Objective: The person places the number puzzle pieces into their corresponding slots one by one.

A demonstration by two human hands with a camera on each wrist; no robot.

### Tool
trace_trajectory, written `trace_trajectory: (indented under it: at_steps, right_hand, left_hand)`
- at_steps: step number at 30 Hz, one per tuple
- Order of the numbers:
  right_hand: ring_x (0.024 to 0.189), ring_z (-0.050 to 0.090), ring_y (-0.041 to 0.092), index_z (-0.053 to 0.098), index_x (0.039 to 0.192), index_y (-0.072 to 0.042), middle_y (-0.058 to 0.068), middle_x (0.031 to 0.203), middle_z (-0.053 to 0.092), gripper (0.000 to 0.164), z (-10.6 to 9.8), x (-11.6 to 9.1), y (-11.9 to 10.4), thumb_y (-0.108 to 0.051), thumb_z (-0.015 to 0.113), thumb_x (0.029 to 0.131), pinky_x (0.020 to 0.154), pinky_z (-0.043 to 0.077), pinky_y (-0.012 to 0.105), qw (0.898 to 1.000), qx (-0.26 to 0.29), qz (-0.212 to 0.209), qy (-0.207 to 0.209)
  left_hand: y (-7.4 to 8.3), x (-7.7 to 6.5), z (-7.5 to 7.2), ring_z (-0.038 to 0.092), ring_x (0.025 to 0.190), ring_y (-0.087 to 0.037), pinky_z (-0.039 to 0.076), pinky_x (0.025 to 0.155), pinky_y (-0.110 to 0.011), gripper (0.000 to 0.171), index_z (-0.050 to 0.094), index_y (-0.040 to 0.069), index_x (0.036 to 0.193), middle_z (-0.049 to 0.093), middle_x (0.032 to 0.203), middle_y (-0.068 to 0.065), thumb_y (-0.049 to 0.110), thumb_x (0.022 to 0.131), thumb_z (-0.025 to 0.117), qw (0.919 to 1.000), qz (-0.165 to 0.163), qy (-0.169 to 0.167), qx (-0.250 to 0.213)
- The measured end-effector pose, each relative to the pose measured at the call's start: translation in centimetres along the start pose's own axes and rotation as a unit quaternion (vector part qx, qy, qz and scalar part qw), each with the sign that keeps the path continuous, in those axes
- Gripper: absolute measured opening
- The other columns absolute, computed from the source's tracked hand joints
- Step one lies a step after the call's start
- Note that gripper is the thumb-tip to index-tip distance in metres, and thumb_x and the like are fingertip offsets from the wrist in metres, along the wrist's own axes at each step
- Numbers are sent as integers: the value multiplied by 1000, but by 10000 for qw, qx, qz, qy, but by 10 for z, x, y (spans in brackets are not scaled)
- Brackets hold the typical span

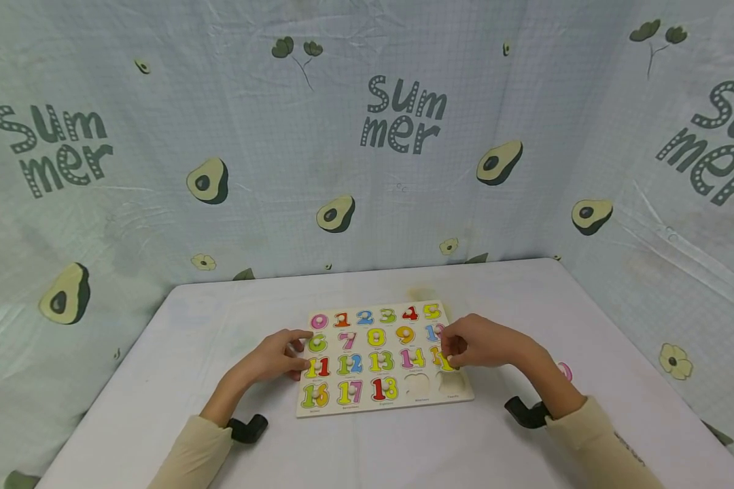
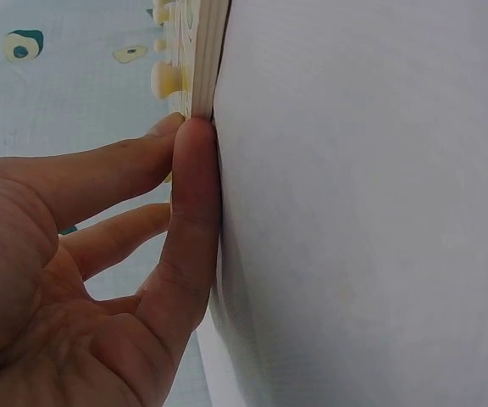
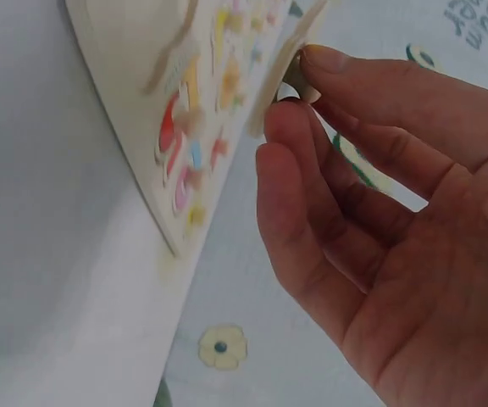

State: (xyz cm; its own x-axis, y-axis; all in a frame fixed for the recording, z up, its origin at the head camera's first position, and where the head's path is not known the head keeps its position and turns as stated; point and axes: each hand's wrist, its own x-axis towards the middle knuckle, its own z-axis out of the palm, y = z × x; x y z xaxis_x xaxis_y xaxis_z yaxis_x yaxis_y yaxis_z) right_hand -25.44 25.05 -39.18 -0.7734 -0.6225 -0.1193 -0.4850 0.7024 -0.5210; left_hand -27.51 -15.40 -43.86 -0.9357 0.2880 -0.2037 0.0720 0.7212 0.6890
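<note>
A wooden number puzzle board [image 1: 367,412] lies on the white table, with most of its knobbed number pieces seated. Two recesses at its lower right are bare, among them the rightmost recess [image 1: 451,384]. My left hand [image 1: 276,354] touches the board's left edge, index finger and thumb spread apart beside the 6 and the 11. Over the right side, my right hand [image 1: 474,341] pinches a puzzle piece, partly yellow, by its knob [image 3: 298,80]. Seen edge-on in the right wrist view, the piece [image 3: 271,91] is tilted and apart from the board; its number is hidden.
A pink piece [image 1: 565,370] lies on the table [image 1: 404,451] to the right, partly covered by the right forearm. Behind the table hangs a pale cloth [image 1: 269,136] printed with avocados and lettering. Black wrist mounts [image 1: 249,429] sit under both wrists.
</note>
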Motion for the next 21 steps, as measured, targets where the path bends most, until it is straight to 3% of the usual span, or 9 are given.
trace_trajectory:
  at_steps: [5, 16, 21]
  right_hand:
    - [68, 54, 3, 64, 82, -19, -12, 74, 59, 11, 12, 7, -8, -9, 67, 85, 65, 48, 21, 9992, -34, -389, -45]
    - [69, 52, 3, 66, 83, -18, -13, 73, 58, 9, 29, 18, -20, -10, 69, 84, 66, 47, 20, 9986, -236, -471, 44]
    - [67, 52, 3, 65, 81, -20, -14, 72, 57, 9, 38, 21, -24, -12, 69, 85, 64, 47, 19, 9992, -250, -290, 81]
  left_hand:
    - [-1, 0, 0, 59, 69, -14, 50, 65, -27, 61, 51, 9, 138, 57, 111, -12, 15, 82, 75, 10000, 3, 1, 82]
    - [4, -3, -1, 59, 69, -14, 49, 67, -27, 61, 51, 9, 138, 57, 110, -11, 15, 82, 75, 9999, -27, 7, 149]
    - [3, -3, 1, 58, 70, -14, 49, 66, -27, 60, 51, 10, 138, 57, 109, -10, 15, 82, 75, 9998, -60, 17, 166]
